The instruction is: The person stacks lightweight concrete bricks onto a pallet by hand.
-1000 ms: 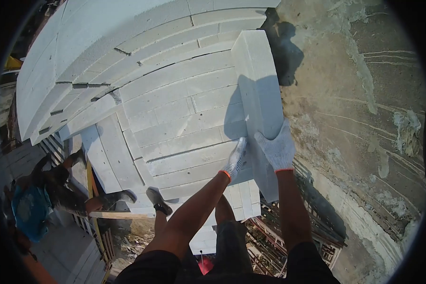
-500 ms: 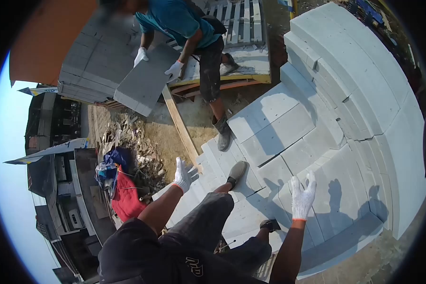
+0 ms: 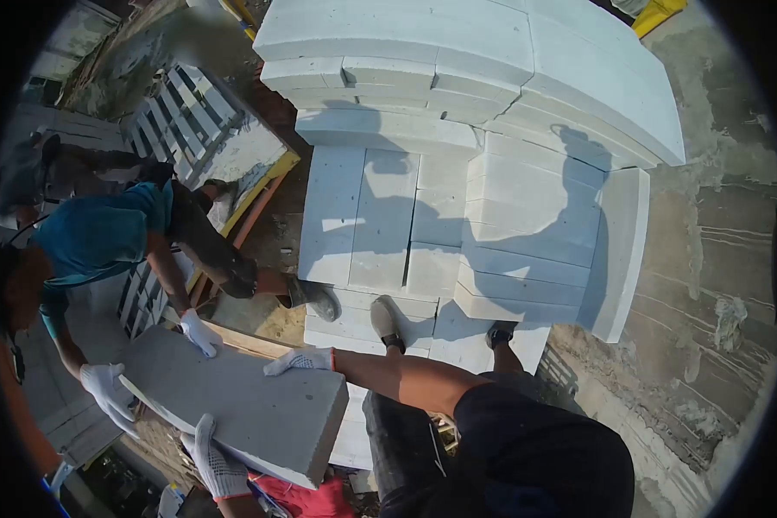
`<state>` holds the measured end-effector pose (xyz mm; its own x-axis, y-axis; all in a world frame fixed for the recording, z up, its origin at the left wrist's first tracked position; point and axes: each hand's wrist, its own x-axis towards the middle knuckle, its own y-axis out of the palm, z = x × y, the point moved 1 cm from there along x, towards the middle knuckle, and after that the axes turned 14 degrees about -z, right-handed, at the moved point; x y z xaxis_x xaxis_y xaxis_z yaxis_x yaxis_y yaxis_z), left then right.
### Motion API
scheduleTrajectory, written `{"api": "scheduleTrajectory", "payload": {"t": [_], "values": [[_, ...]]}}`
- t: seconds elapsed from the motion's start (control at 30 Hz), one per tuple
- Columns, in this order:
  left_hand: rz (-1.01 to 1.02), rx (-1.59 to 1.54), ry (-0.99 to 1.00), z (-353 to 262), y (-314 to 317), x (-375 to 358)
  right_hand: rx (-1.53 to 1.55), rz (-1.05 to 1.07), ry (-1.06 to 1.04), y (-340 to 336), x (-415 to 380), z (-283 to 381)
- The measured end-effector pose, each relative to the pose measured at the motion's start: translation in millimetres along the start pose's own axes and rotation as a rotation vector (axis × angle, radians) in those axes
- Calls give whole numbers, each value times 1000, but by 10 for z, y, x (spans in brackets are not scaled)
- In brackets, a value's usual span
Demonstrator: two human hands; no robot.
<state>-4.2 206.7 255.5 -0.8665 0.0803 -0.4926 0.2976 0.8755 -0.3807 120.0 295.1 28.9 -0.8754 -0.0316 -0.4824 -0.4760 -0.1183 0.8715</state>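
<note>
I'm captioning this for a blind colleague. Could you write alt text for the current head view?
The camera wearer's gloved left hand and right hand hold opposite long sides of a grey block; a co-worker's gloved hands are at its left end. Pale stacked blocks rise in steps across the upper middle.

Grey block: thick, rectangular, held at my left
Pits: small, dark, on its upturned broad face
Grip: my hands, on opposite long sides
</note>
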Motion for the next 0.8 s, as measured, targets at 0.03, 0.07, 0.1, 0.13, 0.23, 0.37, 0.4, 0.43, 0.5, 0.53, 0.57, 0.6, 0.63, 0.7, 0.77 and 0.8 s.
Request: {"api": "scheduleTrajectory", "payload": {"t": [0.03, 0.07, 0.1, 0.13, 0.23, 0.37, 0.4, 0.43, 0.5, 0.53, 0.57, 0.6, 0.63, 0.7, 0.77, 0.8], "values": [[112, -53, -72, 132, -68, -75, -230, 50, -313, -127, -85, -124], [220, -97, -149, 249, -114, -182, -431, 50, -436, -176, -358, -31], [286, -46, -153, 368, 33, -346, -628, 34, -563, -122, -757, 162], [303, -74, -223, 588, 137, -524, -790, 10, -498, -113, -1251, 284], [316, -210, -404, 1369, 394, -953, -955, -354, -316, -327, -2277, 300], [473, -174, -615, 1997, 1076, -1689, -843, -591, -480, -1069, -3694, 2], [594, -100, -661, 2126, 1354, -1933, -662, -627, -453, -1365, -3902, 17], [708, -26, -702, 2268, 1536, -2152, -477, -664, -436, -1659, -4109, 30], [747, 91, -689, 2678, 1764, -2389, -133, -696, -282, -2433, -4226, -23], [800, 195, -671, 2828, 1987, -2633, -189, -794, -444, -2695, -4385, 86], [948, 141, -640, 2903, 2131, -2886, -213, -834, -523, -2916, -4586, 78], [939, 147, -641, 3071, 2257, -3020, -240, -877, -602, -3085, -4811, 106], [1011, 236, -616, 3288, 2372, -3118, -266, -1018, -567, -3050, -5213, 87], [1104, 315, -628, 3726, 2660, -3339, -403, -1295, -610, -2979, -5900, 100], [1240, 389, -543, 4192, 3168, -3588, -504, -1436, -690, -2985, -6283, 145], [1231, 340, -541, 4388, 3468, -3775, -646, -1652, -651, -3019, -6413, 190]]}}
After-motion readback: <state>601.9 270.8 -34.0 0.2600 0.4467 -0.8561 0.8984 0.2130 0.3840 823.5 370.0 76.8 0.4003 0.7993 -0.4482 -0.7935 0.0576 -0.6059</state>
